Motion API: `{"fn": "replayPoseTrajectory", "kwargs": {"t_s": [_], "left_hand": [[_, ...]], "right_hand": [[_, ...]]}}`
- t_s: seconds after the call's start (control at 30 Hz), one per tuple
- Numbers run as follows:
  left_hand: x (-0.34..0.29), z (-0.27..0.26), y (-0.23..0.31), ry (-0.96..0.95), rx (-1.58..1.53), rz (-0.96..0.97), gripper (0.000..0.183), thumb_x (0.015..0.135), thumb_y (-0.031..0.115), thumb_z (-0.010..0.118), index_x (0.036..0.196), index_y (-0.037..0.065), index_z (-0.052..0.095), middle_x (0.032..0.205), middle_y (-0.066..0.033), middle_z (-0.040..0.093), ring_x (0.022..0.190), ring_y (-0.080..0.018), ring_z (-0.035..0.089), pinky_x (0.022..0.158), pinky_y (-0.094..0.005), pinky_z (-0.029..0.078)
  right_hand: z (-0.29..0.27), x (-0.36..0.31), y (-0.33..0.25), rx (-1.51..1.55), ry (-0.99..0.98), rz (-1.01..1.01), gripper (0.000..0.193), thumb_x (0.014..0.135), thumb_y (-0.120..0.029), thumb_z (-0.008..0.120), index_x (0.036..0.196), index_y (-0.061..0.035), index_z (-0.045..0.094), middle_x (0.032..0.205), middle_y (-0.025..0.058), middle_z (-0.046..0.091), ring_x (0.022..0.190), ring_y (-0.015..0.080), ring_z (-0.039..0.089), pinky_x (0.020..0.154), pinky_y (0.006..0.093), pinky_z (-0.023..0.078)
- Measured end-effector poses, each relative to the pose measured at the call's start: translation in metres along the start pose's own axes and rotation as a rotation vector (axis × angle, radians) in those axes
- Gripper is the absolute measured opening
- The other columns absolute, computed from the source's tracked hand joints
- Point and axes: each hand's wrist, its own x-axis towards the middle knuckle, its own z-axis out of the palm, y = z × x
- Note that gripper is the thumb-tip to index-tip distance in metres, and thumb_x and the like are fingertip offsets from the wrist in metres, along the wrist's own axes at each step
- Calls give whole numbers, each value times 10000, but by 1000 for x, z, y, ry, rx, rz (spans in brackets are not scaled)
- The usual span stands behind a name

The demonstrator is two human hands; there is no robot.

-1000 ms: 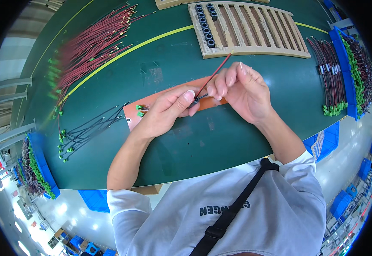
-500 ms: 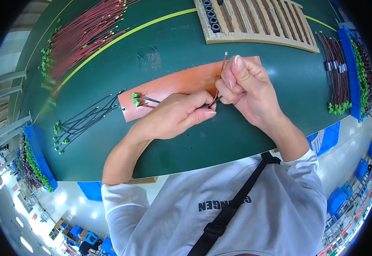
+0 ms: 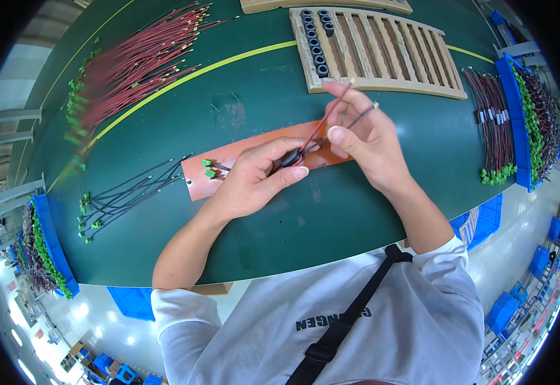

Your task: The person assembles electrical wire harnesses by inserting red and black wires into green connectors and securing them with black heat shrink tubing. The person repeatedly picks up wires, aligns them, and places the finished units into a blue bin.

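Blue plastic walled the bin point(image 3: 55, 239) at the far left, sitting against the table's edge with green connectors inside. Beside it on the green table point(image 3: 357, 221), black wires point(image 3: 132, 199) lay fanned toward the orange board point(image 3: 201, 188); farther back, a heap of red wires point(image 3: 148, 61) ran along the inner side of a yellow line point(image 3: 193, 76). Green plugs point(image 3: 209, 169) rested on the board's left end.

Over the board's middle, the left hand point(image 3: 254, 179) had thumb and fingers clamped on a black core point(image 3: 291, 158), from which a red wire point(image 3: 321, 126) and a dark wire point(image 3: 362, 115) rose. At the right hand point(image 3: 370, 141), thumb and forefinger stood apart; whether its other fingers pinched a wire could not be told.

Green tabletop stretched from the board to the near edge. Behind the hands stood a slotted tray point(image 3: 389, 88) with black rings point(image 3: 314, 42) at its left; rightward, bundled wires point(image 3: 497, 144) neighboured a second blue bin point(image 3: 516, 125).

Dark lettering point(image 3: 312, 323) crossed the white shirt, partly under a black strap point(image 3: 318, 350); pale bands point(image 3: 493, 117) wrapped the bundled wires, too small to read.
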Motion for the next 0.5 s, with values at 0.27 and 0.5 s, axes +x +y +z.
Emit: {"fn": "replayPoseTrajectory", "kwargs": {"t_s": [0.27,0.5], "left_hand": [[-1,9,-12,109,180,102,382,997,35,676,1370,-3,605,1104,-38,640,950,-108,587,859,-272,495],[2,10,2,58,577,181,333,1039,70,634,1359,-16,604,1093,-34,616,944,-104,577,855,-249,482]], "right_hand": [[-19,9,2,-140,24,46,332,1061,-267,640,992,51,701,691,13,582,579,58,498,512,227,369],[-28,9,-9,120,8,108,288,1034,-238,683,980,43,719,652,4,580,544,78,510,507,251,418]]}}
